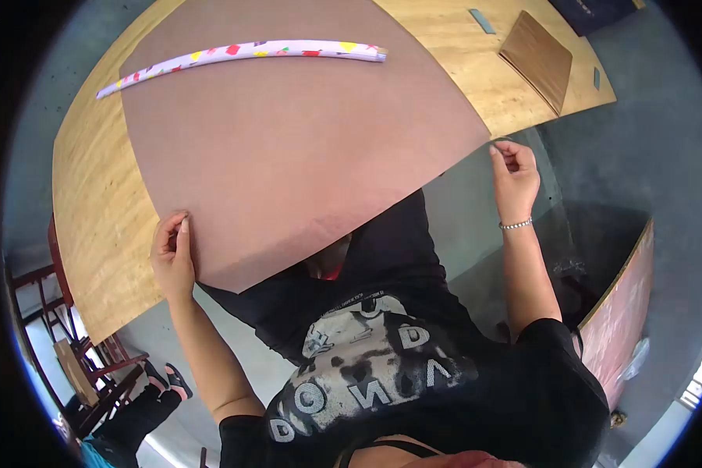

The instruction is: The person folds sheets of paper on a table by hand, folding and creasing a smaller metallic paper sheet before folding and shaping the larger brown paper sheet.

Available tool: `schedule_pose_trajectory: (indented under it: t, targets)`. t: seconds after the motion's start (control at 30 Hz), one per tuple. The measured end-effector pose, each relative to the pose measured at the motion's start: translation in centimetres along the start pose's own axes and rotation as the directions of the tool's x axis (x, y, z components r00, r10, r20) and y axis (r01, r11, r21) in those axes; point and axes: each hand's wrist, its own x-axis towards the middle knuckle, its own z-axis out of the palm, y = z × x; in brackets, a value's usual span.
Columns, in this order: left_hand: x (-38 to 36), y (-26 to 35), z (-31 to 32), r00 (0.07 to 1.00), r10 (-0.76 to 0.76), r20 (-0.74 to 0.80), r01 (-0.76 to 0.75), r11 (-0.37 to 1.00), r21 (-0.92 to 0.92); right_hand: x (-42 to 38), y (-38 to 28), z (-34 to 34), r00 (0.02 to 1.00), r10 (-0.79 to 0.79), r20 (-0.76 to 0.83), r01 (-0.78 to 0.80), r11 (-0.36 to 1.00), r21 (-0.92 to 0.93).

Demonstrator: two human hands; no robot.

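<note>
A large pinkish-brown sheet [304, 148] lies over the wooden table, its near edge hanging past the tabletop toward my body. My left hand [175, 253] is closed with thumb and fingers together at the sheet's left edge, close to its near corner. At the right corner, my right hand [515, 175] pinches the sheet's tip, fingers curled; a bracelet circles that wrist. Across the far part of the sheet rests a long roll [249, 51], white-lilac with red, yellow and green figures. Its left end reaches beyond the sheet.
On the wooden table [93, 210], a folded brown piece [537, 62] and a small grey-green strip [482, 21] lie at the right. A dark item [593, 12] is at the far right. A pinkish board [620, 312] stands at lower right. Another person's legs [144, 413] show at lower left.
</note>
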Motion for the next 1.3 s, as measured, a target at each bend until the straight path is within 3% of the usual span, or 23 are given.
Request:
schedule_pose_trajectory:
  t: [0.07, 0.17, 0.3, 0.4, 0.43, 0.5, 0.63, 0.73, 0.8, 0.83, 0.9, 0.93, 1.13, 1.2, 1.3]
  targets:
    - [0.1, -0.7, -0.3, 1.000, -0.009, 0.015, 0.008, 1.000, 0.016, 0.5, -0.3, -0.4, 0.990, -0.129, 0.052, 0.134, 0.984, -0.113]
    - [0.1, -0.9, -0.3, 0.999, -0.041, 0.006, 0.041, 0.999, 0.017, 0.9, -1.7, 0.2, 0.988, -0.128, 0.089, 0.142, 0.976, -0.165]
    - [0.1, -0.7, -0.1, 0.998, -0.048, -0.033, 0.048, 0.999, 0.003, 1.5, -3.0, 0.2, 0.993, 0.024, 0.111, -0.001, 0.979, -0.202]
    - [0.1, -0.2, 0.1, 0.997, -0.067, -0.040, 0.067, 0.998, 0.009, 2.1, -2.8, 0.0, 0.987, 0.049, 0.155, 0.000, 0.954, -0.301]
    - [0.1, -0.1, 0.2, 0.996, -0.074, -0.040, 0.074, 0.997, 0.004, 2.4, -3.3, -0.2, 0.987, 0.053, 0.153, -0.005, 0.954, -0.299]
    - [0.1, 0.0, 0.2, 0.997, -0.072, -0.040, 0.072, 0.997, 0.013, 2.7, -4.3, -0.4, 0.940, 0.205, 0.271, -0.122, 0.948, -0.294]
    - [0.2, -0.6, 0.0, 0.998, -0.059, -0.032, 0.059, 0.998, 0.012, 2.7, -3.2, 0.2, 0.930, 0.232, 0.285, -0.172, 0.960, -0.220]
    - [0.2, -0.5, 0.1, 0.998, -0.055, -0.038, 0.055, 0.998, 0.007, 2.2, -3.4, 0.5, 0.932, 0.211, 0.293, -0.165, 0.971, -0.174]
    - [0.2, -0.7, 0.0, 0.998, -0.059, -0.037, 0.059, 0.998, 0.004, 1.8, -4.4, 0.7, 0.967, 0.070, 0.244, -0.011, 0.973, -0.232]
    - [0.2, -0.6, 0.0, 0.997, -0.064, -0.036, 0.064, 0.998, 0.001, 1.9, -4.3, 0.8, 0.967, 0.072, 0.244, -0.014, 0.973, -0.232]
    - [0.1, -0.4, 0.2, 0.997, -0.066, -0.041, 0.066, 0.998, 0.000, 2.3, -4.2, 1.1, 0.985, -0.113, 0.127, 0.148, 0.937, -0.316]
    - [0.1, -0.3, 0.2, 0.997, -0.068, -0.048, 0.068, 0.998, -0.001, 2.5, -4.1, 1.0, 0.985, -0.113, 0.127, 0.148, 0.937, -0.315]
    - [0.1, -0.6, 0.1, 0.996, -0.071, -0.047, 0.071, 0.997, -0.011, 3.8, -4.7, 0.8, 0.966, -0.021, 0.257, 0.118, 0.923, -0.367]
    - [0.1, -0.4, 0.2, 0.996, -0.075, -0.051, 0.075, 0.997, -0.006, 4.0, -4.9, 1.0, 0.943, 0.106, 0.316, 0.002, 0.946, -0.324]
    - [0.1, -0.2, 0.3, 0.996, -0.071, -0.063, 0.072, 0.997, 0.009, 4.0, -5.2, 1.2, 0.940, 0.102, 0.325, 0.023, 0.933, -0.358]
